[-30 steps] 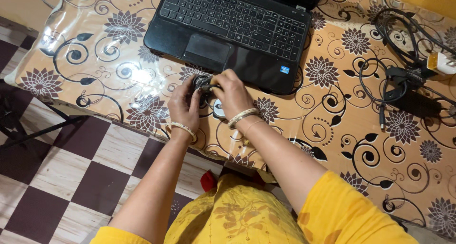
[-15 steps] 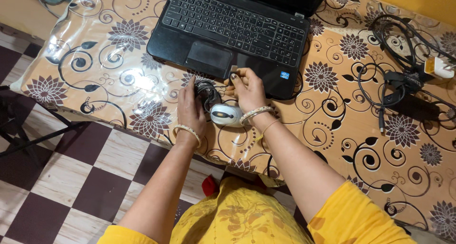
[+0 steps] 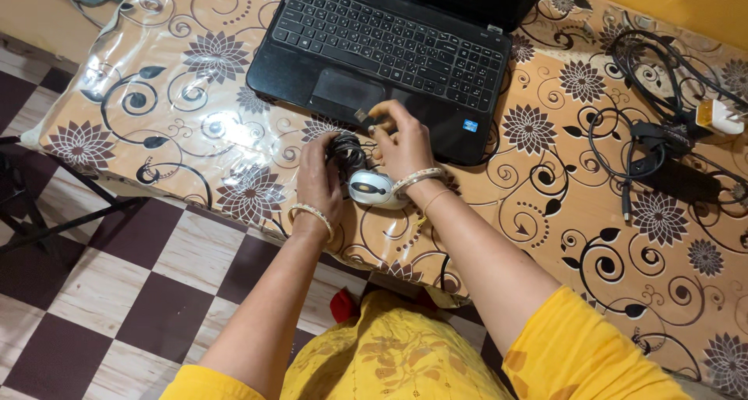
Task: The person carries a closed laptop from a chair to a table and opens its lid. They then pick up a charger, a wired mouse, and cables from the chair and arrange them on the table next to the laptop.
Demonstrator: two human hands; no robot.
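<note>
The tabletop (image 3: pixel 234 96), covered in glossy floral plastic, ends at a near edge just below the wrists, with checkered floor beyond; bare room lies open to the left, while the far right is crowded with tangled black cables (image 3: pixel 654 127) and a white adapter (image 3: pixel 718 118). The left hand (image 3: pixel 318 178) curls around a coiled dark cable bundle (image 3: pixel 347 149), gripping it. The right hand (image 3: pixel 403 144) pinches the cable's plug (image 3: pixel 365 116) between fingertips, over the near edge of the black laptop (image 3: pixel 389 49). A white and grey mouse (image 3: pixel 372 188), smooth and rounded, lies on the tabletop between the wrists, partly hidden by the right wrist. The laptop's screen is cut off at the top.
</note>
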